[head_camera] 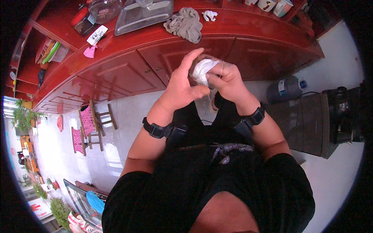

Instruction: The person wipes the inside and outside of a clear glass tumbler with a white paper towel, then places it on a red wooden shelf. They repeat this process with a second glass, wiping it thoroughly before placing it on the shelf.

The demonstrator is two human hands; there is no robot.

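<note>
My left hand point(183, 83) curves around a clear glass vessel point(206, 56), its thumb and fingers spread wide along the sides. Pinched in the fingers of my right hand point(228, 80) is a crumpled white tissue point(202, 70), pressed against or into the vessel; which of the two is hard to tell. Both hands are held before my body, in front of the red wooden cabinet point(186, 62). Above them on the cabinet top lie a bunched grey cloth point(186, 24) and a small crumpled tissue point(209, 15).
A rectangular tray point(144, 18) and a red-lidded jar point(82, 21) stand at the upper left, mugs point(266, 5) at the upper right. A large plastic water bottle point(284, 88) lies beside a dark box-shaped unit point(303, 125). Pink-seated stools point(88, 120) are on the floor.
</note>
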